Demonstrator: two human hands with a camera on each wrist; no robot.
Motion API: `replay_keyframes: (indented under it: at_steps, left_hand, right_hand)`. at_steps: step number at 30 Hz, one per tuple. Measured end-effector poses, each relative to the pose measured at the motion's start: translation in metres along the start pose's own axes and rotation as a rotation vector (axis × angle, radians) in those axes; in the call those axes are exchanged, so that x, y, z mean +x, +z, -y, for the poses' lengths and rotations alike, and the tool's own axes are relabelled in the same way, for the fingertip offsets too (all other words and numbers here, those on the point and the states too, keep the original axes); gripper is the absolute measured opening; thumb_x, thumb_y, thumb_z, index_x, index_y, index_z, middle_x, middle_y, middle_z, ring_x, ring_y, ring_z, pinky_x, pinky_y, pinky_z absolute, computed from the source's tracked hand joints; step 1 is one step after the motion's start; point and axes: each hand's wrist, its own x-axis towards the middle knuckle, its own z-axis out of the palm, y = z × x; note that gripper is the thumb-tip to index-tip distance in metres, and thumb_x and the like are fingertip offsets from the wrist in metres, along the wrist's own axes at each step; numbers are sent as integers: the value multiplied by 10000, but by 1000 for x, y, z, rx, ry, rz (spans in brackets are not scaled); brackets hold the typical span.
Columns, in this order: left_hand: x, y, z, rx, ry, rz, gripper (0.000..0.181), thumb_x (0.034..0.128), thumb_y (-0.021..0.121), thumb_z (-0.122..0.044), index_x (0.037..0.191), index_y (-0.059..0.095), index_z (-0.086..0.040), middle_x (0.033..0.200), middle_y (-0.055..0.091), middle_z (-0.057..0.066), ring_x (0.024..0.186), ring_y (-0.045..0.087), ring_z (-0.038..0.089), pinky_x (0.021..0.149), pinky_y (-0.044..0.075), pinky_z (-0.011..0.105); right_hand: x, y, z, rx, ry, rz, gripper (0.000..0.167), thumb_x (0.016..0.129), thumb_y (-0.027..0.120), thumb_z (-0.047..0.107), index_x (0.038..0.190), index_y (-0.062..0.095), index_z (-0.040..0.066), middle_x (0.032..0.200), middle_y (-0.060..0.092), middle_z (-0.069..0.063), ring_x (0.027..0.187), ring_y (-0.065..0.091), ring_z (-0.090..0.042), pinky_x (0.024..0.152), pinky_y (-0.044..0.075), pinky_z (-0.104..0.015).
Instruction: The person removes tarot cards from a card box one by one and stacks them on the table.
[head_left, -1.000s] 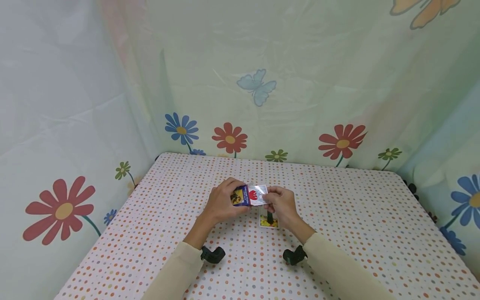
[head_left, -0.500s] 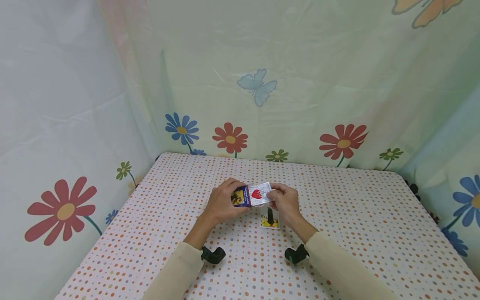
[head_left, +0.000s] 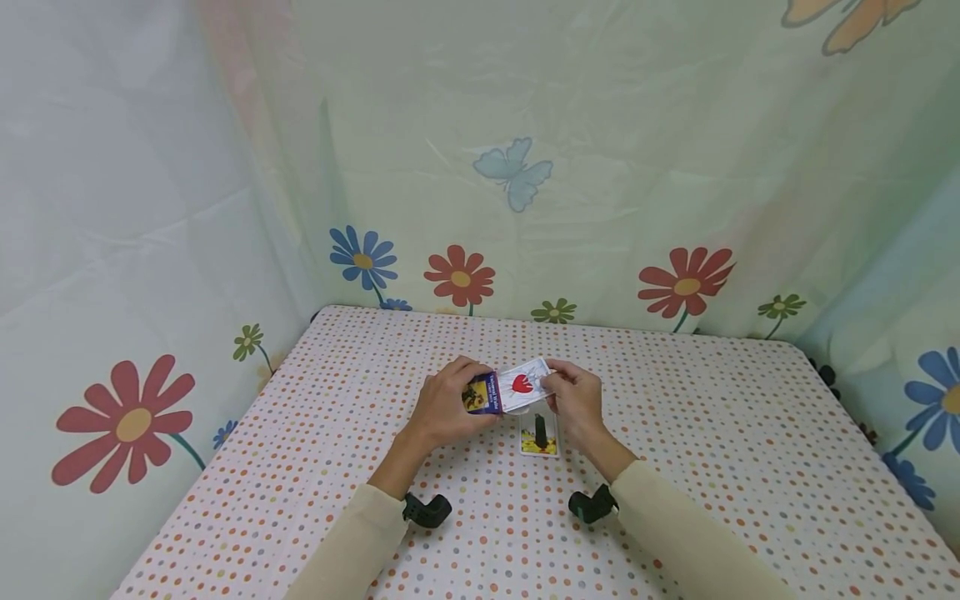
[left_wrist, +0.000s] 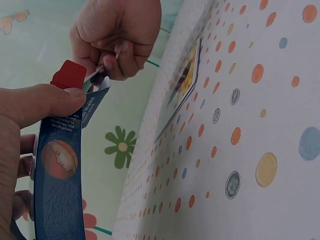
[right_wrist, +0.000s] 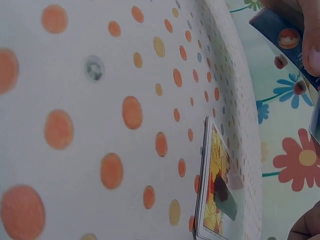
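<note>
My left hand (head_left: 442, 404) grips a dark blue card box (head_left: 480, 393) with a yellow picture, its end facing right. In the left wrist view the box (left_wrist: 59, 150) has a red flap (left_wrist: 69, 75) at its open end, beside my thumb. A white card with a red heart (head_left: 522, 383) sticks out of that end, tilted up to the right. The fingers of my right hand (head_left: 579, 404) pinch the card's outer end. Below lies a yellow picture card (head_left: 538, 442) on the table; the right wrist view shows a thin edge on this card (right_wrist: 215, 190), perhaps several stacked.
A white dotted cloth (head_left: 420, 333) covers the table. Black wrist-worn devices (head_left: 427, 510) sit at both wrists, just above the cloth. A flowered curtain (head_left: 600, 208) stands behind the table and along its sides.
My right hand has moved right and slightly up, drawing the heart card farther out of the box. The left hand and box stay nearly still. More of the card on the table shows.
</note>
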Motion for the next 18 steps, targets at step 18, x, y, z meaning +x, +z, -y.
replay_keyframes:
  at_steps: [18]
  left_hand:
    - [-1, 1, -1, -21, 39, 3, 653, 709, 908, -425, 1267, 662, -192, 1194, 636, -29, 1031, 605, 147, 829, 501, 363]
  right_hand:
    - [-2, 2, -1, -20, -50, 15, 353, 975, 603, 63, 1319, 680, 82, 1017, 553, -119, 582, 505, -74, 526, 433, -169]
